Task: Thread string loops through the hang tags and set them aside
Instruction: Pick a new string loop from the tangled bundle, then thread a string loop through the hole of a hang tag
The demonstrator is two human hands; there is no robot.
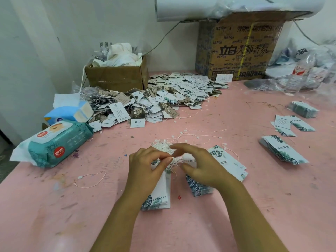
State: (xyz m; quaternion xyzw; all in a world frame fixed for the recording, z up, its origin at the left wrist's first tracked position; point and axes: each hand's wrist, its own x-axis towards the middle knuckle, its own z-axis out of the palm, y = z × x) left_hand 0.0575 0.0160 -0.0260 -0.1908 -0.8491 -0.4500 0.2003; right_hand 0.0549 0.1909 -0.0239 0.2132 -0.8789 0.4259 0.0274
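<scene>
The left hand [145,168] pinched the string tangle [162,144]; the right hand [201,166], grip wide, hovered beside it. A tug might drag extra loops out.

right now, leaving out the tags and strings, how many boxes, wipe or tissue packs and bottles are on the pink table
cardboard boxes: 2
wet wipes pack: 1
tissue pack: 1
plastic bottle: 1
total: 5
</scene>
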